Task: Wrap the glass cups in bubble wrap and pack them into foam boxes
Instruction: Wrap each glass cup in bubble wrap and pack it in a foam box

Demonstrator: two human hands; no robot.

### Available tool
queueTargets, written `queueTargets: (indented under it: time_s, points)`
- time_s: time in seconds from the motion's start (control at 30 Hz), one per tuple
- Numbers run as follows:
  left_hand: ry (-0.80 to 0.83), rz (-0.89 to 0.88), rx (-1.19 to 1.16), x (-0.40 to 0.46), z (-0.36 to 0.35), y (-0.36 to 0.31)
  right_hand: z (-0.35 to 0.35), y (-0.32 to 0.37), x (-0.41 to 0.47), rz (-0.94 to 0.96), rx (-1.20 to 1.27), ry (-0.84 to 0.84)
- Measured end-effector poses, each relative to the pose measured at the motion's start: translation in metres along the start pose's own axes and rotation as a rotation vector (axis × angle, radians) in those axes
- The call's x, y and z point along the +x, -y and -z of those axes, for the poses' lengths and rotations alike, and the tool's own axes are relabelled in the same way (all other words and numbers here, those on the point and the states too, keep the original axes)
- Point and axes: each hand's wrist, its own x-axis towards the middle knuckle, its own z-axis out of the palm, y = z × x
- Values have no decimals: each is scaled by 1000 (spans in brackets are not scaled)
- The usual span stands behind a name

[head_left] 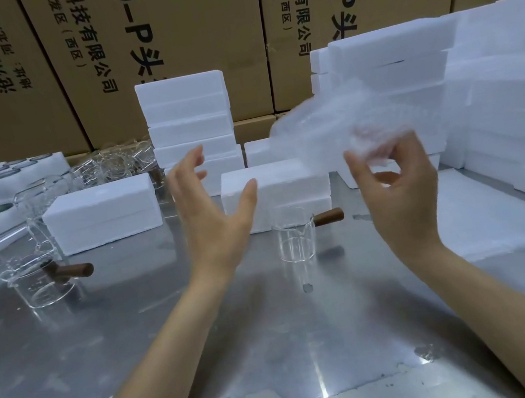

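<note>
- Steel table (145,340) carries the work; a cup (294,240) with a wooden handle stands upright between the two forearms, bare and unwrapped.
- Right hand (399,196) is raised above the table, thumb and fingertips pinching a sheet of wrap (339,127); the sheet is blurred and hangs up and leftward, apparently being shaken out flat for use.
- Left hand (211,214) is released, fingers spread and holding nothing, palm turned toward the sheet, likely ready to catch its free edge.
- Box (274,193), closed, sits just behind the cup, near enough to receive it once wrapped.
- More cups (42,281) wait at the left; stacked boxes (189,120) stand behind and to the right.
- Judgement: wrapping of this cup has not begun.
</note>
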Motion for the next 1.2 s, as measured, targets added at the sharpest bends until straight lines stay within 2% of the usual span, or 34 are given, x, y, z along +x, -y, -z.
queueTargets:
  time_s: [0.1,0.2,0.23,0.33,0.47,0.6,0.7,0.87,0.93,1.0,1.07,1.13,1.2]
  points:
    - [13,-394,77,-6,-3,-15,-9,2,-8,289,-314,86]
    - [73,-687,149,-12,-7,-25,-18,5,-11,534,-434,215]
    - [99,-741,179,-13,-8,-25,-19,4,-12,571,-463,259]
    - [174,-834,324,-15,-9,-21,-20,-2,-14,529,-558,369]
    - [217,-736,475,-12,-8,-10,-20,-3,-14,447,-563,416]
    - [425,-557,458,-7,2,-2,-17,-14,-13,114,-462,500]
    - [488,-489,429,-7,6,-1,-15,-21,-12,14,-404,469]
    - [401,-439,398,-8,2,1,-17,-26,-11,-12,-308,471]
    - [338,-360,379,-7,2,4,-17,-27,-10,-128,-186,424]
    - [266,-265,356,-6,3,7,-16,-27,-8,-293,-90,287]
    - [205,-208,358,-3,4,8,-14,-30,-7,-427,-140,207]
    - [163,-186,372,-2,4,8,-12,-35,-6,-604,-245,312]
    - [152,-197,377,-2,4,7,-12,-37,-8,-752,-298,518]
